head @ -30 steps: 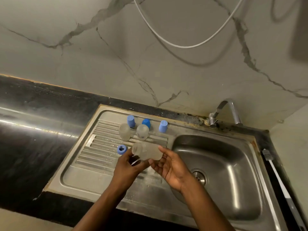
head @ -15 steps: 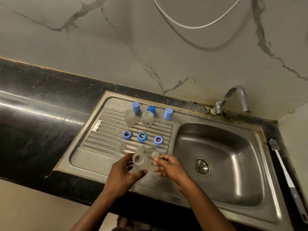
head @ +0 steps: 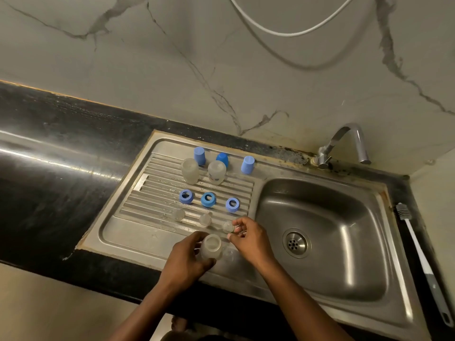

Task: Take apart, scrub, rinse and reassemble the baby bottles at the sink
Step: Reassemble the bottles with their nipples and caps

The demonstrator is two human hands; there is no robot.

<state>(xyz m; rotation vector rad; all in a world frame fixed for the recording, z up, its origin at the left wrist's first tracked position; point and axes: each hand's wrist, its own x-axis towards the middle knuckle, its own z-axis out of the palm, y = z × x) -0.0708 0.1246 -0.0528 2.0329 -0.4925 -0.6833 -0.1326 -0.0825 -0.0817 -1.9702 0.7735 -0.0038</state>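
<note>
Left hand [head: 183, 262] grips a clear bottle [head: 211, 246] over the drainboard [head: 138, 232]; right hand [head: 250, 238] curls at a teat [head: 228, 226] — grip unclear — with three blue rings [head: 208, 199] and caps [head: 247, 164] beyond.

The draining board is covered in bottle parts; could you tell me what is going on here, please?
A person is at the sink with baby bottles taken apart. The left hand grips one clear bottle, while the right hand is at the nearest of three clear teats; whether it pinches it is unclear. Two more bottles, three blue caps and three blue rings sit in rows on the draining board. A bottle brush lies right of the basin.
</note>
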